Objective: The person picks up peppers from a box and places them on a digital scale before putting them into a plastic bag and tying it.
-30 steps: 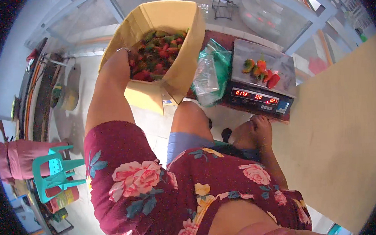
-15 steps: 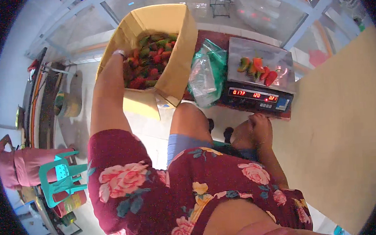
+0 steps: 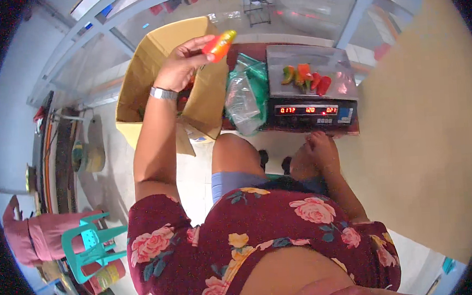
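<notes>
My left hand [image 3: 185, 64], with a metal watch at the wrist, is raised over the far side of a cardboard box [image 3: 207, 103]. Its fingers and thumb pinch a red-orange pepper [image 3: 220, 46] with a yellow-green end. More peppers lie inside the box, mostly hidden behind my hand and forearm. To the right, several red, orange and green peppers [image 3: 302, 77] rest on the metal pan of a digital scale [image 3: 312, 113] with lit red digits. Just below the scale, my right hand [image 3: 321, 149] rests at my right knee, fingers curled, nothing visible in them.
Green and clear plastic bags [image 3: 245, 98] lie between box and scale on a dark red surface. A large tan board [image 3: 419, 136] stands on the right. At left are a teal plastic chair [image 3: 90, 245] and a person in a pink garment [image 3: 52, 237]. Glass panels rise beyond.
My left hand has come up out of the box with a pepper in its fingers. The peppers on the scale and my right hand stay in place, while the view has shifted slightly.
</notes>
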A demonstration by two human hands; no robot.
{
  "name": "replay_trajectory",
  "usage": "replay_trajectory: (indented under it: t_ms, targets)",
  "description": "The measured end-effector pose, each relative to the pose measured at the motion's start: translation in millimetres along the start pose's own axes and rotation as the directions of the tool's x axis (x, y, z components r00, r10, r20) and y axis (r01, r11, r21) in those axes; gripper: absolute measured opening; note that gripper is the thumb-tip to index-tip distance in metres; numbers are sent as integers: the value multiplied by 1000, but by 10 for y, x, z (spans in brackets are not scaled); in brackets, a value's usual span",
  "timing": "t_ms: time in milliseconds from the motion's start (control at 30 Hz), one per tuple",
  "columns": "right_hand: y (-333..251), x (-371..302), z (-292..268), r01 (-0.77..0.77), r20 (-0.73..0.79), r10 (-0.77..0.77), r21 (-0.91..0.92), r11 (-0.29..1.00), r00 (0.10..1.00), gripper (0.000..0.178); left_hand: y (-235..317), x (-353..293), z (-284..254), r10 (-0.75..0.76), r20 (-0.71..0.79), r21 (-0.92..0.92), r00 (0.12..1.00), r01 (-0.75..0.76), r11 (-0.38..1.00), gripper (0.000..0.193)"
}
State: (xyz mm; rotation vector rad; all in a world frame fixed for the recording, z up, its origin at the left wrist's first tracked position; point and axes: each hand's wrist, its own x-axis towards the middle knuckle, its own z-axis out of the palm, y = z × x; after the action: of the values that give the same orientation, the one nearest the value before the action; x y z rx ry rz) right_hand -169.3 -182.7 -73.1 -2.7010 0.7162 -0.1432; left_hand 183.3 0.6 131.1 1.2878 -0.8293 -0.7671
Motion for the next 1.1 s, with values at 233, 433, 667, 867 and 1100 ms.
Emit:
replay_trajectory:
  t_ms: [233, 433, 667, 867, 1100]
  targets:
    - [91, -72, 104, 70, -232, -73, -23, 997, 970, 17, -352, 42, 802, 340, -84, 445, 937, -270, 854, 57]
    - [122, 389, 23, 204, -450, -49, 302, 931, 892, 17, -810, -32, 961, 343, -251, 511, 905, -177, 841, 39]
    - [-247, 1642, -601, 406, -544, -391, -99, 909, 742, 28, -1573, -118, 983, -231, -347, -331, 909, 112, 937, 38]
    - [-474, 2350, -364, 307, -38, -386, -536, 786, 922, 28, -1674, -91, 922, -303, -300, -510, 905, 116, 852, 36]
    - [-565, 2393, -259, 270, 83, -283, -635, 724, 956, 36, -1935, 39, 770, -334, -323, -531, 885, 123, 838, 32]
